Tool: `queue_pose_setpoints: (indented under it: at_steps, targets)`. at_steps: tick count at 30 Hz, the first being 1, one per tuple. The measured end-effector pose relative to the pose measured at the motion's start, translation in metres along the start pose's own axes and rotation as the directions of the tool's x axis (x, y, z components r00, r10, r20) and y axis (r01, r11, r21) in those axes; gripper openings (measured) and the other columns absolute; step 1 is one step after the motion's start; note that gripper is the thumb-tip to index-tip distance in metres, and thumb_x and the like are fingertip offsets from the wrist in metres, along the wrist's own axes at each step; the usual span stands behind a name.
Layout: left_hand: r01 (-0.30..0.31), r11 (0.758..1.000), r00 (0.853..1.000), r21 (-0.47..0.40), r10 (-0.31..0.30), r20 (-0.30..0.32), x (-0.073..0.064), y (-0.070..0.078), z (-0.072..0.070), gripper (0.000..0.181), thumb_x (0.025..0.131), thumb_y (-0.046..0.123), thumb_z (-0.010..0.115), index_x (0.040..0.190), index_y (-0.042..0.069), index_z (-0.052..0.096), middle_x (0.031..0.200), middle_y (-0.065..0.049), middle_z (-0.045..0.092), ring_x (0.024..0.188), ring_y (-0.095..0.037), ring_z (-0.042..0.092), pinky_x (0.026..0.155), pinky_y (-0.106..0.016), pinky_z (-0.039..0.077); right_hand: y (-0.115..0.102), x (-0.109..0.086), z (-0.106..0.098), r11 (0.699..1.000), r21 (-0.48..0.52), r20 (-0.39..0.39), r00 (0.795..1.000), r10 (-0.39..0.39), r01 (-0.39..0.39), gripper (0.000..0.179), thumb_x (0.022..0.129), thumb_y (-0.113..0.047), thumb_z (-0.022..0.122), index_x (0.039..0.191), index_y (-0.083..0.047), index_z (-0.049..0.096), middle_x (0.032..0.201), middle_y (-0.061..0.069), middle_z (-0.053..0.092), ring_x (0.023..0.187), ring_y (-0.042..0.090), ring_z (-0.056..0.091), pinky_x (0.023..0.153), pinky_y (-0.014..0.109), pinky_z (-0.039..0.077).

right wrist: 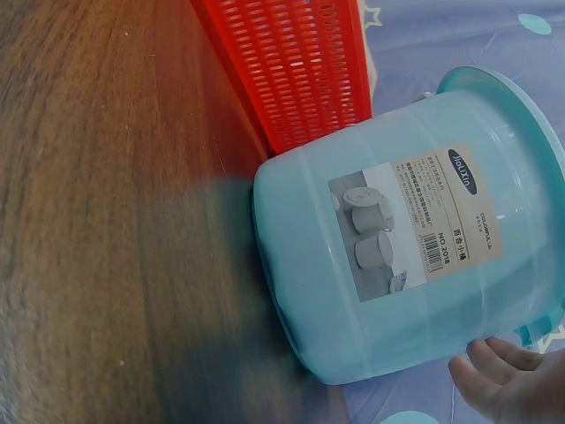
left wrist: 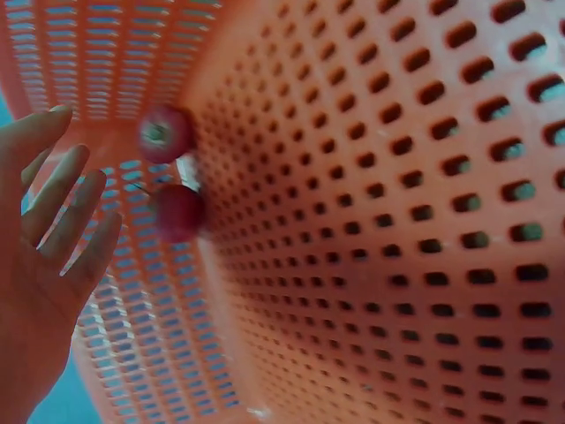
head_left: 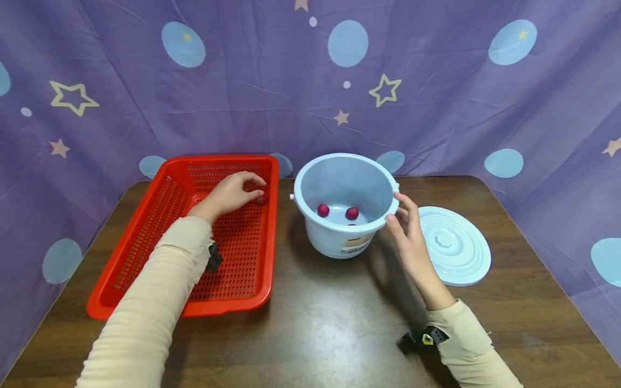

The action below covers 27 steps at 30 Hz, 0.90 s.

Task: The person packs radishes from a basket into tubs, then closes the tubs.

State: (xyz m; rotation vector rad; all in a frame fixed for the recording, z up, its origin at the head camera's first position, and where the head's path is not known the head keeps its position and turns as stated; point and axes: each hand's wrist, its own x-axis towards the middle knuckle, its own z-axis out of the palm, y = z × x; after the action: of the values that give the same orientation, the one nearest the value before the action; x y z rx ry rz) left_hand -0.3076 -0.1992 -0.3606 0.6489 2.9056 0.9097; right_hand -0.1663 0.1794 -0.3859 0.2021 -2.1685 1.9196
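My left hand (head_left: 233, 191) reaches down into the red basket (head_left: 270, 258), over its right side. In the left wrist view its fingers (left wrist: 66, 199) are spread, apart from two round dark red fruits (left wrist: 168, 132) lying at the basket's wall. One fruit (left wrist: 179, 212) shows a thin stem. The head view has a red fruit (head_left: 262, 200) beside my left thumb. My right hand (head_left: 409, 231) touches the light blue bucket (head_left: 335, 240) at the right of its rim, fingertips against the outer side. Inside the bucket lie a red fruit (head_left: 323, 210), another fruit (head_left: 352, 213) and part of a third.
A round light blue lid (head_left: 456, 245) lies on the wooden table (head_left: 310, 334) to the right of the bucket. The basket stands left of the bucket, with a narrow gap between them. Behind the table hangs a purple curtain (head_left: 271, 81) with stars and dots.
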Motion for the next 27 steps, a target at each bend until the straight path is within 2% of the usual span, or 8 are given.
queue_pose_setpoints:
  at_steps: [5,10,16,22,27]
  targets:
    - [0.027,1.000,1.000,-0.013,-0.027,0.004,0.001,-0.010,0.006,0.029,0.091,0.009,0.070,0.118,-0.001,0.065,0.118,-0.020,0.064,0.113,-0.035,0.057,0.100,-0.048,0.040,0.000,0.000,0.001,1.000,0.001,0.001,1.000,-0.001,0.001,0.050,0.104,-0.014,0.046,0.151,-0.011,0.030,0.139,0.025,0.045,0.125,0.027,0.046,0.100,0.029,0.038]
    - [0.018,0.999,1.000,-0.044,-0.017,0.024,0.003,-0.015,0.012,0.029,0.090,0.007,0.071,0.118,0.000,0.065,0.113,-0.020,0.066,0.103,-0.034,0.061,0.095,-0.049,0.044,0.000,0.000,0.000,1.000,-0.006,0.000,1.000,-0.008,0.008,0.050,0.104,-0.014,0.046,0.151,-0.011,0.030,0.140,0.025,0.045,0.127,0.030,0.046,0.101,0.030,0.037]
    - [0.023,0.999,0.998,-0.023,-0.021,0.061,0.002,-0.017,0.016,0.028,0.089,0.004,0.071,0.116,0.000,0.067,0.108,-0.019,0.067,0.101,-0.034,0.062,0.094,-0.048,0.046,0.000,-0.001,0.000,1.000,-0.018,0.003,1.000,-0.010,0.010,0.050,0.104,-0.015,0.046,0.151,-0.012,0.030,0.139,0.025,0.045,0.128,0.032,0.046,0.100,0.031,0.037]
    - [0.011,0.999,0.997,-0.030,-0.009,0.076,0.003,-0.018,0.018,0.028,0.087,0.000,0.071,0.115,-0.004,0.066,0.104,-0.019,0.066,0.098,-0.034,0.062,0.091,-0.047,0.047,0.000,0.000,0.000,1.000,-0.022,0.000,1.000,-0.014,0.014,0.050,0.104,-0.015,0.047,0.151,-0.011,0.030,0.139,0.026,0.045,0.128,0.033,0.046,0.100,0.030,0.037]
    - [0.005,1.000,0.997,0.013,-0.006,0.078,0.006,-0.019,0.019,0.025,0.086,0.000,0.071,0.110,-0.005,0.065,0.102,-0.019,0.064,0.096,-0.034,0.059,0.090,-0.046,0.046,0.000,-0.001,0.000,1.000,-0.018,0.000,1.000,-0.011,0.011,0.050,0.104,-0.015,0.047,0.151,-0.012,0.030,0.139,0.025,0.045,0.128,0.033,0.046,0.100,0.029,0.037]
